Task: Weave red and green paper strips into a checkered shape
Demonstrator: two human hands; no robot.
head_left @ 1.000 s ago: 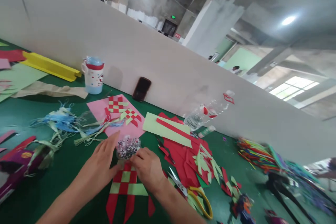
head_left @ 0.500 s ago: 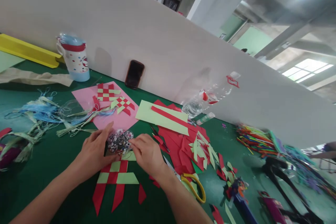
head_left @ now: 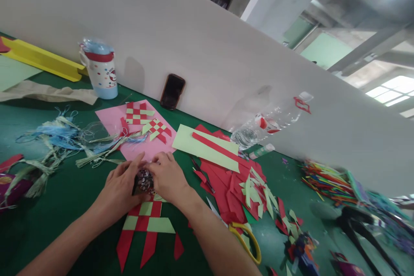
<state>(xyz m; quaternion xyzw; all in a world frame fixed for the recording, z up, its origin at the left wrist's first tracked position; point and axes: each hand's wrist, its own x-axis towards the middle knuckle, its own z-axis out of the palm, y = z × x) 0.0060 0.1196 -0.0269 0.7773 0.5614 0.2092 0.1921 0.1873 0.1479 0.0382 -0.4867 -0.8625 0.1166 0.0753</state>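
Between my two hands is a small clear bag of googly eyes [head_left: 144,180], partly hidden by my fingers. My left hand [head_left: 121,185] curls round its left side, thumb below and fingers above. My right hand [head_left: 168,177] grips the bag's upper right edge with bent fingers. Just below lies a woven red and pale green paper fish [head_left: 142,223], its strips pointing toward me; its upper end is under the bag and hands. Two smaller woven paper pieces, one checkered [head_left: 137,114] and one fish-shaped [head_left: 157,128], rest on a pink sheet [head_left: 111,117] beyond.
Yellow-handled scissors [head_left: 247,241] and red paper [head_left: 223,187] lie to the right, near a clear bottle [head_left: 258,129] and a glue stick [head_left: 261,151]. A phone [head_left: 173,91] leans on the white partition. Blue and pale tassels [head_left: 53,136] and a cup [head_left: 101,71] are left.
My right hand has moved up and left over the bag, closer to my left hand, covering more of the googly eyes. The whole view has shifted slightly.
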